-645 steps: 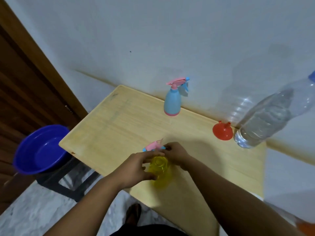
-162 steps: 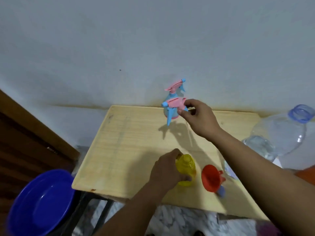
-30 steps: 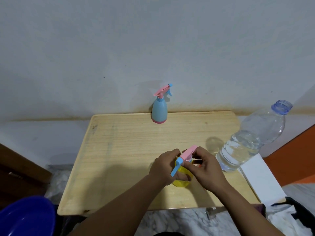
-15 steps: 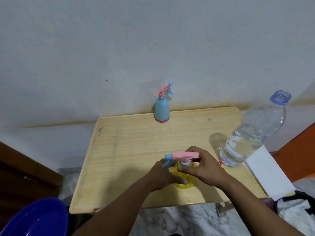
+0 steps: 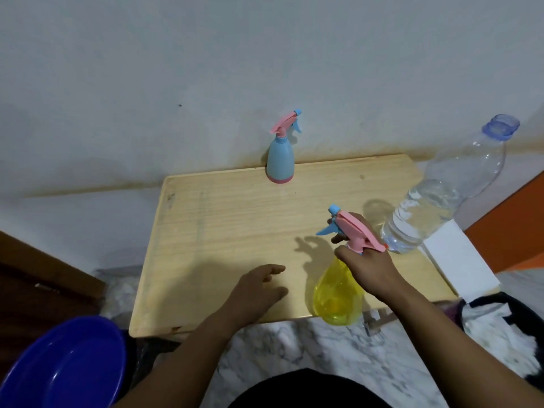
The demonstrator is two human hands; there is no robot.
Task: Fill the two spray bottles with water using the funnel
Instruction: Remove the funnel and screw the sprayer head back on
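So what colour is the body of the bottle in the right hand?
Translucent yellow bottle, head view.

Both arms are bare all the way up, no sleeves, watch or rings that I can spot on the left hand [image 5: 259, 290] or right hand [image 5: 368, 267]. There's dark, maybe black clothing [image 5: 306, 388] at the bottom edge, too dim to say more.

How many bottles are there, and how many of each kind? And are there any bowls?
Spray bottles: 2, the yellow spray bottle in the right hand and the blue spray bottle by the wall
Big water bottle: 1
Blue bowl: 1
Total: 4
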